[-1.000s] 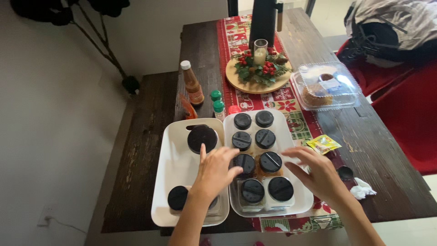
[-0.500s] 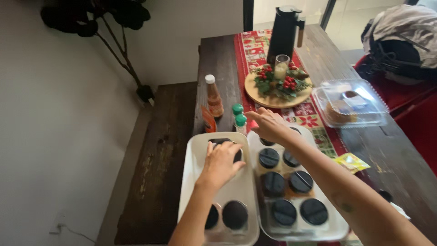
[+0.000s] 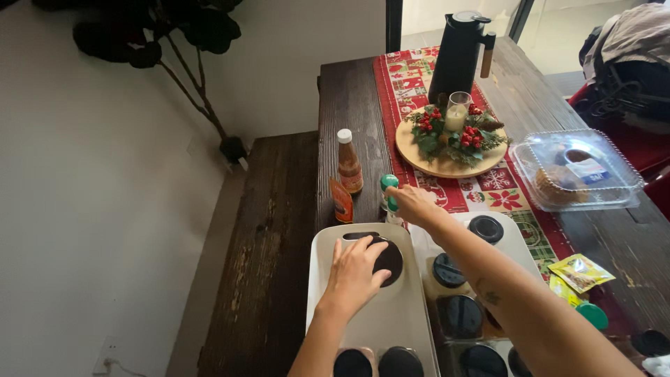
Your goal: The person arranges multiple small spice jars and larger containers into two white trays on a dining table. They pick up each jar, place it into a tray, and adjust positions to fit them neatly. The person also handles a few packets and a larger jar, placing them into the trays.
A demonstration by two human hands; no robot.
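Black-lidded jars (image 3: 447, 269) in white trays (image 3: 401, 318), green-capped shakers (image 3: 389, 183), red festive-patterned runner (image 3: 481, 192), dark wood table (image 3: 349, 105).
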